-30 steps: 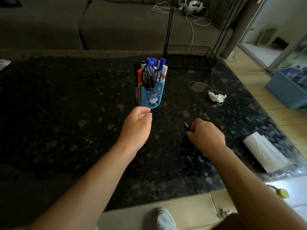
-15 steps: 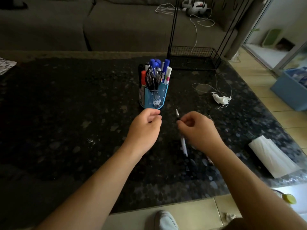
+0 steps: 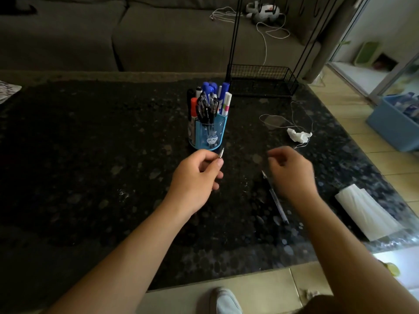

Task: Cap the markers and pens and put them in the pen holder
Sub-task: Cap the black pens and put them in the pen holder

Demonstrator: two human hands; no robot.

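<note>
"Anything you can actually read from here?"

"No words or numbers. The blue pen holder has a small white cartoon cat face printed on its front, with no lettering I can make out."

"And the white marker standing in it?"

"Its label has pink and yellow-green patches, but any print is too small to read."

"The black pens?"

"There's a line of tiny pale print along one barrel, illegible. The patterned sheet at the counter's far left edge is blurred too."
</note>
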